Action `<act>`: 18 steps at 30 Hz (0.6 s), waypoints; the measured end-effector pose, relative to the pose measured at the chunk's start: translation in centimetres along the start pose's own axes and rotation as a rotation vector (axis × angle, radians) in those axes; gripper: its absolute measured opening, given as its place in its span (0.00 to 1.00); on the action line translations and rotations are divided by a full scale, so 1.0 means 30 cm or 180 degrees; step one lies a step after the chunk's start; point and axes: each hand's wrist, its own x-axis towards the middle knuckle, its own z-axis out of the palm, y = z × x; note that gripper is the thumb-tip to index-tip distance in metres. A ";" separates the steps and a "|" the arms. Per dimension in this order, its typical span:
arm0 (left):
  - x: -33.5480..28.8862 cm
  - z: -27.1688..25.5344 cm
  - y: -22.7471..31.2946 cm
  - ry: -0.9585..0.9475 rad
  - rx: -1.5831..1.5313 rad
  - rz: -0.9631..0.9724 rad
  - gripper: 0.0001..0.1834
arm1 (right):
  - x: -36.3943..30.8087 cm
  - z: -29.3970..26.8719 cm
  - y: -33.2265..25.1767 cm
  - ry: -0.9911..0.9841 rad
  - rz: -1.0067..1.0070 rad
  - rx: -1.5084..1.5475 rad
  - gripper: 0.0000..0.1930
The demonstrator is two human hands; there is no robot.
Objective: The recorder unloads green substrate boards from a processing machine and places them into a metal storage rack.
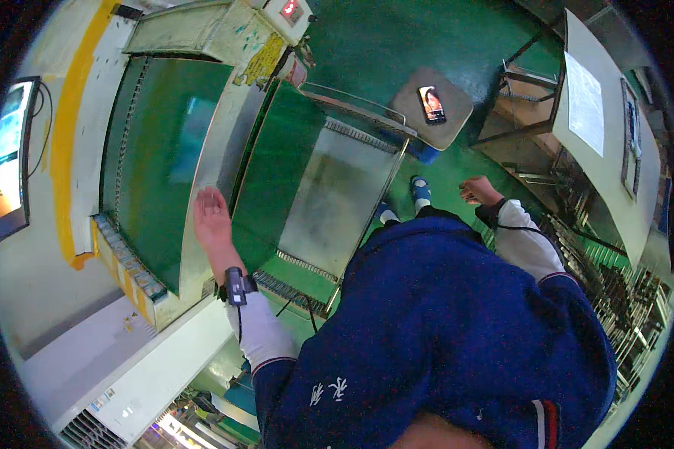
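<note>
My left hand (213, 215) is held over the pale metal edge of a machine beside its green belt (161, 165). Its fingers are stretched out and the palm holds nothing. My right hand (481, 191) hangs out to the right above the green floor. Its fingers are loosely bent, a little apart, with nothing seen in them. Below and right of the left hand stands a rack with a grey translucent sheet (337, 191) bordered by toothed strips. Each wrist wears a dark strap with a cable; a small device (236, 286) sits on the left one.
A stool (457, 112) ahead bears a lit phone (431, 104). At the right stands a table (610, 142) with a white paper sheet on it, and many metal strips (614, 314) are stacked below. A screen (9, 161) is at the far left.
</note>
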 end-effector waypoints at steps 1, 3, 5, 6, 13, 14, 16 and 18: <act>-0.019 -0.007 -0.013 -0.0121 0.0286 -0.0085 0.19 | 0.001 -0.003 0.009 -0.0240 -0.0553 -0.0423 0.09; -0.081 0.058 -0.058 0.0067 0.1682 0.0216 0.18 | 0.024 -0.055 0.059 -0.0487 -0.1250 -0.1117 0.09; -0.129 0.080 -0.097 0.0109 0.3049 0.0608 0.18 | 0.056 -0.078 0.087 -0.0387 -0.1203 -0.1493 0.09; -0.148 0.073 -0.109 0.0067 0.3720 0.0847 0.17 | 0.068 -0.078 0.084 -0.0295 -0.1051 -0.1597 0.09; -0.198 0.027 -0.189 -0.0506 0.5804 0.2643 0.19 | 0.081 -0.048 0.042 -0.0331 -0.0622 -0.0957 0.09; -0.198 0.032 -0.198 -0.0535 0.5815 0.2669 0.19 | 0.088 -0.090 0.062 -0.0579 -0.1456 -0.1617 0.09; -0.205 0.024 -0.209 -0.0508 0.5915 0.2736 0.20 | 0.098 -0.085 0.048 -0.0843 -0.2699 -0.2956 0.09; -0.214 0.030 -0.223 -0.0404 0.6074 0.2797 0.22 | 0.050 -0.044 -0.032 -0.0770 -0.3545 -0.4288 0.10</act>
